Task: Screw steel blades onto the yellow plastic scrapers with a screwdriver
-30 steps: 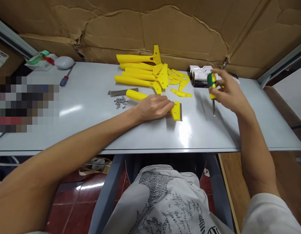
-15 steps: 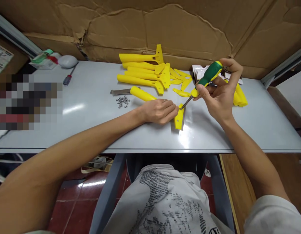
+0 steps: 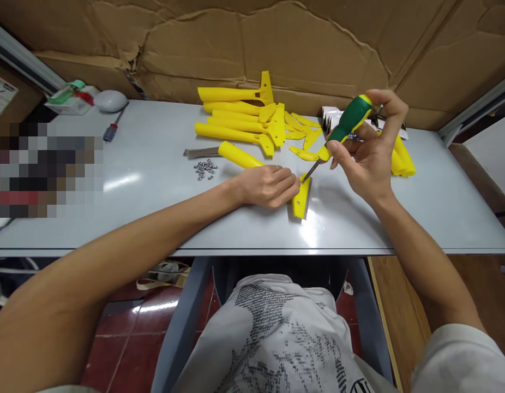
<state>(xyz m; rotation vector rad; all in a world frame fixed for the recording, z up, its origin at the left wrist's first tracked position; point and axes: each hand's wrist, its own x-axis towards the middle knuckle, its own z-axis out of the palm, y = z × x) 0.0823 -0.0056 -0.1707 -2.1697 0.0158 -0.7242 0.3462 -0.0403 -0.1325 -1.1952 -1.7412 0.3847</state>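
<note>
My left hand (image 3: pixel 269 187) is wrapped round a yellow scraper (image 3: pixel 239 156) lying on the table, its handle pointing to the back left. At the right end of the scraper, a metal blade shows along the edge of the yellow head. My right hand (image 3: pixel 369 147) grips a green and yellow screwdriver (image 3: pixel 350 119), thumb and fingers round the handle. The screwdriver leans, its tip down at a screw spot on the scraper's head, close to my left fingertips. Small screws (image 3: pixel 205 168) lie in a loose pile left of the scraper, beside a stack of metal blades (image 3: pixel 201 153).
Several yellow scraper handles (image 3: pixel 232 130) lie at the back. Loose yellow cover pieces (image 3: pixel 305 154) are right of them. White packets (image 3: pixel 332 118) and more yellow parts (image 3: pixel 403 157) lie behind my right hand. Another screwdriver (image 3: pixel 110 132) rests at the left. Cardboard (image 3: pixel 195 49) walls the back.
The screwdriver handle has tipped slightly up and back in my right hand, whose fingers have shifted on it. My left hand and the scraper stay in place.
</note>
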